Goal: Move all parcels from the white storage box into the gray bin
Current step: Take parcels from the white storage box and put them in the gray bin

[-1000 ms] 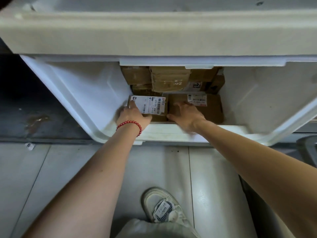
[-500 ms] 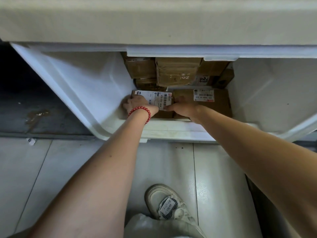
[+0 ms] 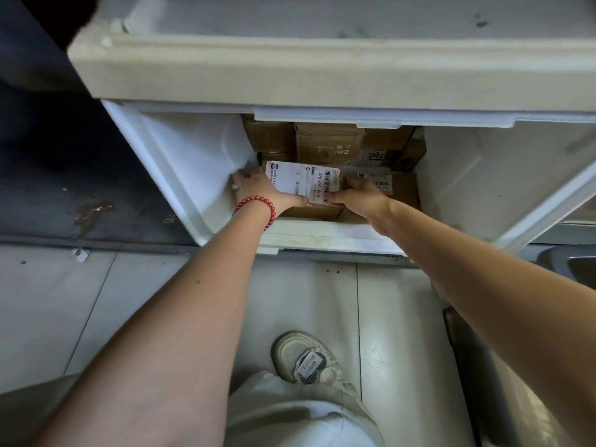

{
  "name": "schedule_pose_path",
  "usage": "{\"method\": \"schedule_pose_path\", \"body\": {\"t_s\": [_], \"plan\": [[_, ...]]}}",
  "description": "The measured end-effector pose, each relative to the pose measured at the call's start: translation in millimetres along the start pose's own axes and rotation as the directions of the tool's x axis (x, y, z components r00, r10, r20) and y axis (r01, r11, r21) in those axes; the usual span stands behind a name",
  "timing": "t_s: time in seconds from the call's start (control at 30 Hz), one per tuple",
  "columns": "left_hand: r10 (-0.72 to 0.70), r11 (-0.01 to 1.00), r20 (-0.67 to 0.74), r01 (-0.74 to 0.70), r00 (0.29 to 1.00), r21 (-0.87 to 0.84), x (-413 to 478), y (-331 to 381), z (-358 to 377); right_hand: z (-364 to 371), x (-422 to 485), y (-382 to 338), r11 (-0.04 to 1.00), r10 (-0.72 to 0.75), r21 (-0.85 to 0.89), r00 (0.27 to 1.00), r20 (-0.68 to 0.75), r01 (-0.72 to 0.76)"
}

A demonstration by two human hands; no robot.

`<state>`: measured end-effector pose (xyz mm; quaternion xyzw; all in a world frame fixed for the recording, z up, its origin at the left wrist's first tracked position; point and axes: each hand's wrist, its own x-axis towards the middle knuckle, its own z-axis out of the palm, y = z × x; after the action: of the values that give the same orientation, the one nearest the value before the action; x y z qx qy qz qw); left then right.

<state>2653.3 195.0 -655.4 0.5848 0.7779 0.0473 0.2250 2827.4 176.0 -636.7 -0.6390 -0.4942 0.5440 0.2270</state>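
I count at least six brown parcels (image 3: pixel 325 140) in the white storage box (image 3: pixel 193 175). Both my hands clamp one — the white-labelled parcel (image 3: pixel 300 182), near-left: left hand (image 3: pixel 258 191) curled round its left edge, right hand (image 3: pixel 361 196) pinching its right.

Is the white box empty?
No: brown parcels lie in the box; the left hand and right hand grip a labelled parcel.

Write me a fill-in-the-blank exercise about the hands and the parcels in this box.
The bead bracelet worn just behind the left hand is ____.
The right hand grips the labelled parcel together with the ____ hand.
That parcel is inside the storage box, whose walls are ____.
Missing words: red; left; white.
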Motion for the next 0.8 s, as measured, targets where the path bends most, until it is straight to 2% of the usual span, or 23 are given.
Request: {"method": "schedule_pose_path", "body": {"t_s": [0.1, 0.2, 0.37, 0.43, 0.6, 0.73, 0.8], "plan": [[-0.060, 0.967, -0.010, 0.055, 0.998, -0.248, -21, 2, -5, -8, -16, 0, 0.997, -0.032, 0.070, 0.999, -0.003, 0.032], [-0.051, 0.892, 0.007, 0.049, 0.999, -0.449, -68, 16, -25, -20, -38, -1, 0.985, -0.045, 0.163, 0.999, -0.023, 0.048], [0.047, 0.830, -0.161, -0.128, 0.986, -0.543, -122, 32, -34, -42, -92, 2, 0.973, -0.002, 0.228, 0.997, -0.080, 0.020], [0.103, 0.813, -0.171, -0.182, 0.980, -0.554, -143, 36, -37, -53, -116, 5, 0.972, -0.011, 0.231, 0.994, -0.111, 0.036], [0.207, 0.756, -0.064, -0.202, 0.976, -0.623, -196, 38, -35, -69, -181, 25, 0.969, -0.012, 0.244, 0.992, -0.123, 0.042], [0.169, 0.669, 0.028, -0.094, 0.985, -0.737, -230, 38, -26, -71, -222, 47, 0.939, 0.067, 0.343, 0.991, -0.112, -0.025], [0.164, 0.676, 0.031, -0.090, 0.986, -0.731, -241, 40, -23, -69, -238, 57, 0.936, 0.065, 0.351, 0.992, -0.105, -0.024]]}}
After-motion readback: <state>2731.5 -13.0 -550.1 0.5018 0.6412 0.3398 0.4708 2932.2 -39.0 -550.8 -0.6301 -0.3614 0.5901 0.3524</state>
